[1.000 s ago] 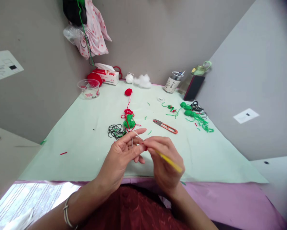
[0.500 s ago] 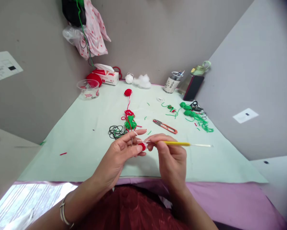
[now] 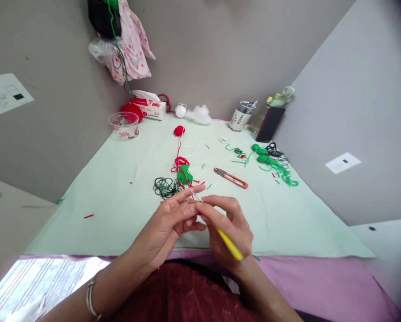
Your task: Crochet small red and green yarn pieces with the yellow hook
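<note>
My left hand [image 3: 175, 214] is closed, pinching a small red-and-white crochet piece, now almost wholly hidden by the fingers. White yarn [image 3: 195, 194] runs over its raised index finger. In my right hand [image 3: 230, 223] is a crochet hook [image 3: 230, 243], its yellow handle slanting down toward my wrist. The hook's tip is hidden where the fingertips of both hands meet. Just beyond the hands lie a green yarn bundle [image 3: 184, 175], a loose tangle of red yarn [image 3: 180, 163] and a coil of black cord [image 3: 166, 188].
Orange-handled thread snips [image 3: 230, 177] lie right of centre. Green yarn pieces [image 3: 280, 170] and black scissors [image 3: 273, 150] are at the right. Along the back stand a plastic tub [image 3: 124, 127], tissue box [image 3: 149, 108], red yarn ball [image 3: 179, 130], white stuffing [image 3: 200, 115], pen can [image 3: 241, 117] and phone [image 3: 270, 124].
My right hand has turned and moved in against the left. The hook has swung from level to slanting down toward me, and the crochet piece has become covered.
</note>
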Demonstrator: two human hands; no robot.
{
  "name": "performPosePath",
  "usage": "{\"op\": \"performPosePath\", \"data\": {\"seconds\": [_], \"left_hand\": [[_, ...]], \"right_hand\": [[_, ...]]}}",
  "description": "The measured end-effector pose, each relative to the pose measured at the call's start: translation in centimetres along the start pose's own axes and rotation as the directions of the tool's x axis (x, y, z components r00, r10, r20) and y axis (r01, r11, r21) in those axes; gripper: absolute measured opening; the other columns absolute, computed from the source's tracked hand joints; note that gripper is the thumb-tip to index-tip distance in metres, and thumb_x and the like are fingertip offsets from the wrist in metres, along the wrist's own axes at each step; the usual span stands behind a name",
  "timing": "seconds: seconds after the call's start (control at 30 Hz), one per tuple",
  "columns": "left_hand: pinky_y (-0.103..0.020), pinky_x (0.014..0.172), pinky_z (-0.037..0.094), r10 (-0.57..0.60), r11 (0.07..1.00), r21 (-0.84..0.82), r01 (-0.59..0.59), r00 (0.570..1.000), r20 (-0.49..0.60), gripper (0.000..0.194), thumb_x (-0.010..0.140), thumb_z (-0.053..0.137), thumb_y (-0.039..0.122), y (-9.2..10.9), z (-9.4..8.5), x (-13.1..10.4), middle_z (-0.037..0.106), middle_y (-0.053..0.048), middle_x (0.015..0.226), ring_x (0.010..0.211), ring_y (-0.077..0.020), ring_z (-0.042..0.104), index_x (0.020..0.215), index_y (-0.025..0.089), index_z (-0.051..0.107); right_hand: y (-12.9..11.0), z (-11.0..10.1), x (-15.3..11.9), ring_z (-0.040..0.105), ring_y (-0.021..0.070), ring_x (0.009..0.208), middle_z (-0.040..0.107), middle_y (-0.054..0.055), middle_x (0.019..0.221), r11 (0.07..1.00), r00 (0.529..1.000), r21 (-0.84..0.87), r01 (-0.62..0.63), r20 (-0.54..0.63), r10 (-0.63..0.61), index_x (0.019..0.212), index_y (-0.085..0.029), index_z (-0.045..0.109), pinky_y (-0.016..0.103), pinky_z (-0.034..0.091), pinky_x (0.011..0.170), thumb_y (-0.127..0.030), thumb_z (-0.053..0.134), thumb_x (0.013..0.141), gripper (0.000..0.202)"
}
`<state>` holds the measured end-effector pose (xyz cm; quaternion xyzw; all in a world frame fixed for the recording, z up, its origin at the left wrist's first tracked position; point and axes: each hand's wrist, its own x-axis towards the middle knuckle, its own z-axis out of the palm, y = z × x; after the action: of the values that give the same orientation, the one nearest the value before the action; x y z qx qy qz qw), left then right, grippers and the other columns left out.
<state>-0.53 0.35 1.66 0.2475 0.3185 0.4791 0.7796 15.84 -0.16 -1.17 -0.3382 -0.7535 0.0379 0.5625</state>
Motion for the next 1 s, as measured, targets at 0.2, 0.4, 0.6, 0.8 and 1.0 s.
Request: {"op": "performPosePath", "data": {"seconds": [0.2, 0.4, 0.6, 0.8, 1.0], "left_hand": [[-0.024, 0.069, 0.062, 0.092, 0.993, 0.081, -0.091, 0.996, -0.005, 0.042, 0.082, 0.09, 0.023, 0.2, 0.1, 0.0, 0.061, 0.0, 0.086, 0.072, -0.0099, 0.053, 0.123, 0.026, 0.084], [-0.022, 0.068, 0.059, 0.167, 0.98, 0.115, -0.161, 0.985, -0.042, 0.038, 0.082, 0.092, 0.028, -0.5, 0.5, -0.1, 0.067, 0.0, 0.09, 0.077, -0.0118, 0.059, 0.119, 0.029, 0.085], [-0.017, 0.063, 0.057, -0.045, 0.997, -0.066, 0.045, 0.999, 0.01, 0.036, 0.079, 0.094, 0.025, 0.0, -0.1, 0.5, 0.057, 0.002, 0.07, 0.063, -0.0067, 0.05, 0.113, 0.016, 0.087], [-0.021, 0.06, 0.06, 0.14, 0.986, 0.091, -0.138, 0.99, -0.013, 0.035, 0.08, 0.092, 0.022, 0.0, 0.1, 0.3, 0.067, 0.0, 0.084, 0.062, -0.0075, 0.054, 0.115, 0.024, 0.086], [-0.024, 0.059, 0.061, 0.115, 0.984, 0.136, -0.112, 0.993, -0.011, 0.033, 0.084, 0.088, 0.026, 0.0, 0.0, 0.1, 0.067, -0.002, 0.083, 0.068, -0.0119, 0.058, 0.117, 0.022, 0.086]], "right_hand": [[-0.3, -0.2, 1.4, 0.071, 0.0193, 0.082, 0.077, 0.005, 0.092, 0.854, 0.944, 0.426, -0.299, -0.001, 0.33, 0.105, -0.026, 0.079, 0.034, 0.06, 0.071, -0.021, 0.056, 0.108, 0.023], [-0.4, 0.3, 0.9, 0.075, 0.0203, 0.09, 0.08, 0.006, 0.1, 0.97, 0.987, 0.184, -0.158, -0.002, 0.161, 0.118, -0.029, 0.079, 0.035, 0.063, 0.076, -0.012, 0.061, 0.104, 0.028], [-0.1, -0.2, 0.6, 0.075, 0.0197, 0.088, 0.079, 0.006, 0.101, 0.985, 0.989, 0.115, -0.125, -0.064, 0.133, 0.118, -0.028, 0.08, 0.034, 0.063, 0.074, -0.01, 0.062, 0.102, 0.029], [-0.1, 0.0, 1.6, 0.073, 0.0202, 0.082, 0.079, 0.005, 0.092, 0.855, 0.936, 0.397, -0.335, 0.035, 0.351, 0.101, -0.026, 0.081, 0.036, 0.062, 0.073, -0.025, 0.063, 0.105, 0.018], [0.7, 0.2, 1.2, 0.071, 0.0158, 0.072, 0.078, 0.004, 0.089, 0.666, 0.847, 0.575, -0.475, 0.095, 0.523, 0.1, -0.022, 0.079, 0.031, 0.061, 0.067, -0.033, 0.061, 0.107, 0.022]]}}
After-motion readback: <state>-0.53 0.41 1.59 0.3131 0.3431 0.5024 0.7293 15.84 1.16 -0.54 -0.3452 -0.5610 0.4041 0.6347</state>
